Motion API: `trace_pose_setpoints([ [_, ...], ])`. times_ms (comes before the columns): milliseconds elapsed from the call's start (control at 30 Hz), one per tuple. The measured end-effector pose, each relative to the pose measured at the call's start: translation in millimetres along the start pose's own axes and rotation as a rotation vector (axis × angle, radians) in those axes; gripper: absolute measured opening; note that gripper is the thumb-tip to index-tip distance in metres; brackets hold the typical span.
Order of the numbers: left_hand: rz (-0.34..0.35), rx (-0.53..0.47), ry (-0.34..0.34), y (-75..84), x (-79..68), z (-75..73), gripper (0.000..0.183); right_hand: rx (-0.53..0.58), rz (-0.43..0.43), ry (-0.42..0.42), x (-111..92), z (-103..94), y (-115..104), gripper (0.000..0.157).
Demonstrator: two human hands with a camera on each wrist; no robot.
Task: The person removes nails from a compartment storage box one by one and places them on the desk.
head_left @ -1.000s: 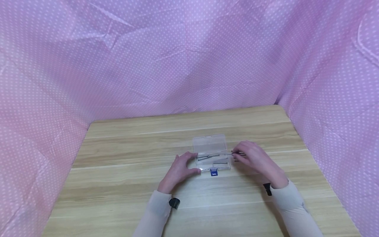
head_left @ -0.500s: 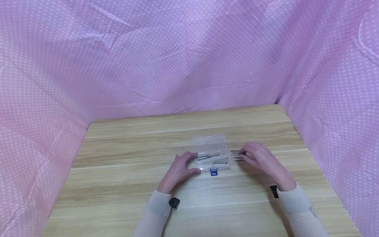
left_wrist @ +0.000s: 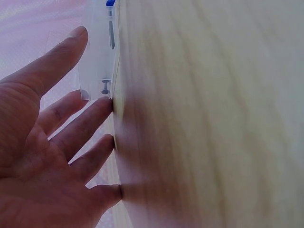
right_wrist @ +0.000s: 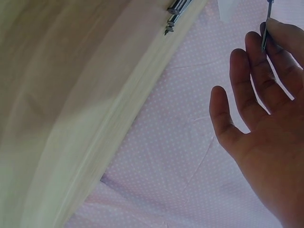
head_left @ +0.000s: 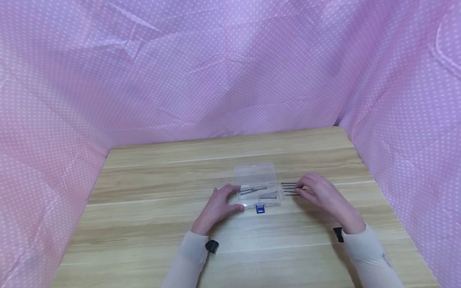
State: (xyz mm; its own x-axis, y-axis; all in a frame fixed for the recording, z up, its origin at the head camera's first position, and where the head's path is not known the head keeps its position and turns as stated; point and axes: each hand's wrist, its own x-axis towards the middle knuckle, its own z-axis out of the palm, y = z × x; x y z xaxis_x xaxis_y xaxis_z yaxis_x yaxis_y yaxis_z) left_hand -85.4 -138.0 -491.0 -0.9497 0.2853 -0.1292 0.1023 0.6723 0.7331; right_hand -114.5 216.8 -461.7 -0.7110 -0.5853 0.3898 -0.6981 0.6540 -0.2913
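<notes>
A clear plastic box point(head_left: 258, 202) with a blue latch point(head_left: 260, 209) lies with its lid point(head_left: 253, 175) open on the table. Thin metal screwdrivers point(head_left: 253, 191) are inside it. My left hand point(head_left: 217, 206) holds the box at its left end, thumb on the near corner and fingers on the far side. Right of the box, several small screwdrivers point(head_left: 289, 183) lie roughly side by side. Over their right ends, my right hand point(head_left: 317, 193) pinches a slim screwdriver point(right_wrist: 265, 35) between thumb and fingers; the other fingers are spread.
The wood-grain table point(head_left: 162, 224) spreads out around the box. Pink dotted cloth point(head_left: 216, 80) hangs behind it and along both sides. Each wrist wears a black camera mount, such as the left one point(head_left: 212, 247).
My right hand has drawn away from the box to the right with the pinched screwdriver, uncovering more of the screwdrivers lying there. The left hand and the box have stayed put.
</notes>
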Motion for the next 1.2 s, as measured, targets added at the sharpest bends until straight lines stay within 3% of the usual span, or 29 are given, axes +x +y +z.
trace_pose_setpoints([
  [667,-0.015,0.003,-0.004,-0.2,1.0,0.4,0.072,0.022,0.081,-0.119,-14,1.8,7,0.016],
  [1000,-0.009,0.003,-0.001,-0.9,1.0,1.1,0.072,0.005,0.028,-0.108,-15,8.3,10,0.016],
  [1200,-0.010,-0.004,0.000,-1.0,0.2,1.6,0.072,0.012,0.038,-0.126,-15,11.0,10,0.014],
])
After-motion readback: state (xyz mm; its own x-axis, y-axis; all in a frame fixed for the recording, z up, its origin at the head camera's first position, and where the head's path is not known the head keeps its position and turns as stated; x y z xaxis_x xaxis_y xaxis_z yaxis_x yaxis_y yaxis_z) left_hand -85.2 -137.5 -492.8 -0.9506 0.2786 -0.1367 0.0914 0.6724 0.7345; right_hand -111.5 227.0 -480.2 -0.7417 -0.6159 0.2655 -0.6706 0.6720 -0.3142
